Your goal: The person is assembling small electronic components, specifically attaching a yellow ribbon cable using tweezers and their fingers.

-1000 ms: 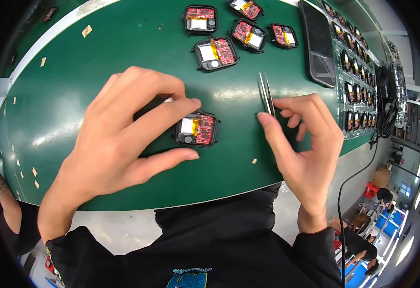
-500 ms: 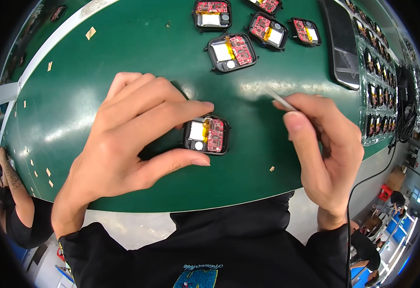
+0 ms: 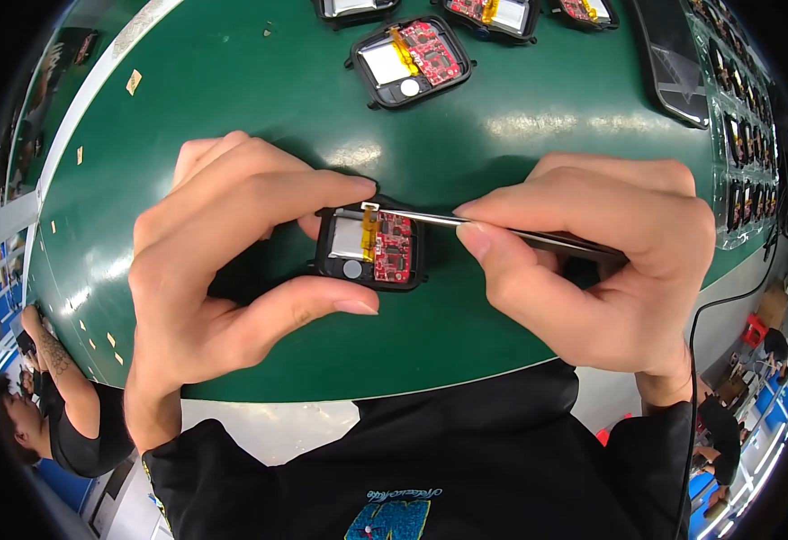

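Left hand (image 3: 232, 270) bracing the small open device (image 3: 371, 250) on the green surface (image 3: 232, 90), forefinger and thumb closed on its black frame edges. Likely light but fragile: exposed red board, silver cell, thin orange flex; gripping by the rim only. Right hand (image 3: 601, 270) pinching the tweezers (image 3: 466, 223), tips touching the top edge.

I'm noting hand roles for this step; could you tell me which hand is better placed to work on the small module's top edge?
Probably the right hand: it holds the tweezers, tips at the black module's top edge. The left hand pinches the module.
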A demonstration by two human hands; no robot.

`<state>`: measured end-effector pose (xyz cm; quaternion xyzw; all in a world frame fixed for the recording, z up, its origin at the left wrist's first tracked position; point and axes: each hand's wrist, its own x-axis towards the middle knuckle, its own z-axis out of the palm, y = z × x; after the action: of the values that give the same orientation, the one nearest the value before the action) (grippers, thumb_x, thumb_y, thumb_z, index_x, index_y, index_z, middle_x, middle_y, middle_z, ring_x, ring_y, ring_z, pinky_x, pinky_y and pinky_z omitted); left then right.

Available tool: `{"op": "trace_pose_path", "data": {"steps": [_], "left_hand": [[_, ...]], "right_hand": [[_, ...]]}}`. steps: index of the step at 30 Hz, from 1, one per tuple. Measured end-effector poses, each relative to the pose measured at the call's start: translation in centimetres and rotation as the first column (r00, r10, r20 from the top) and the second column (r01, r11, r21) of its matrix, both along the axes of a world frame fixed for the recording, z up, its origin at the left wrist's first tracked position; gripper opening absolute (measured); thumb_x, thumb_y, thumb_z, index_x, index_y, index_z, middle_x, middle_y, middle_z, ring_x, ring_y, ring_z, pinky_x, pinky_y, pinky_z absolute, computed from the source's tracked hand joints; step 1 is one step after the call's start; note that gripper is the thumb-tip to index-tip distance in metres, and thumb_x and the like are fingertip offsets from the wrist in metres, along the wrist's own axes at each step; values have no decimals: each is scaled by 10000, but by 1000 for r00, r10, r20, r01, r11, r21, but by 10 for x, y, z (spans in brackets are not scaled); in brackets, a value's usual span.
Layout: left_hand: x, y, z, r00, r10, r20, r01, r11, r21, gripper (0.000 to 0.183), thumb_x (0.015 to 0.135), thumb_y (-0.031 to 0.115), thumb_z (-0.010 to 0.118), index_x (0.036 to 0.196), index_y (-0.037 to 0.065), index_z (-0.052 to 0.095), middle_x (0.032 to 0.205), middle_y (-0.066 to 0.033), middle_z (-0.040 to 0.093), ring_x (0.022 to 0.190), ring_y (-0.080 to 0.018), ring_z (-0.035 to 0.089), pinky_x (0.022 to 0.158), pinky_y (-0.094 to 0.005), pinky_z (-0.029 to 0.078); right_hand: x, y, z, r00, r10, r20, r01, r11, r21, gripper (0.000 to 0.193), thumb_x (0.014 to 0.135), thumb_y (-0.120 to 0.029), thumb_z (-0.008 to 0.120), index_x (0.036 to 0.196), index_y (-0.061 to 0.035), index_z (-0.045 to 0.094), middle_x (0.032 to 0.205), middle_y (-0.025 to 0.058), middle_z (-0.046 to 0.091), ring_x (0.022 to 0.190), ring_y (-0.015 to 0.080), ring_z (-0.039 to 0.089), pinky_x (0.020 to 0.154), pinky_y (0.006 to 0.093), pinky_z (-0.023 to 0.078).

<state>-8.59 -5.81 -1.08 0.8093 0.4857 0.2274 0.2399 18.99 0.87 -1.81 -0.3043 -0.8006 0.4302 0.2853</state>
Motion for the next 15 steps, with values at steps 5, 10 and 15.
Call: {"op": "trace_pose_path", "data": {"steps": [5,10,15], "left_hand": [[-2,0,0,1000,3,-2,-3,1000,5,761,709,569,919,1130,-51,792,949,-98,747,765,-189,545,741,-336,391],[-2,4,2,1000,-28,-9,28,999,-15,773,697,560,942,1139,-56,786,935,-93,731,757,-181,531,752,-336,387],[0,0,-4,999,19,45,-19,1000,4,780,706,529,963,1175,-61,759,951,-106,743,749,-178,534,757,-339,393]], "right_hand": [[-3,0,-1,1000,-5,-2,5,999,36,121,769,88,782,878,45,811,589,31,615,481,65,525,464,240,336],[-2,-1,-2,999,-33,-5,33,998,58,144,768,92,787,901,46,817,600,30,633,479,69,535,463,231,350],[5,-3,-8,1000,-17,-26,22,975,219,255,744,108,808,989,45,836,651,43,671,485,76,556,455,232,379]]}}
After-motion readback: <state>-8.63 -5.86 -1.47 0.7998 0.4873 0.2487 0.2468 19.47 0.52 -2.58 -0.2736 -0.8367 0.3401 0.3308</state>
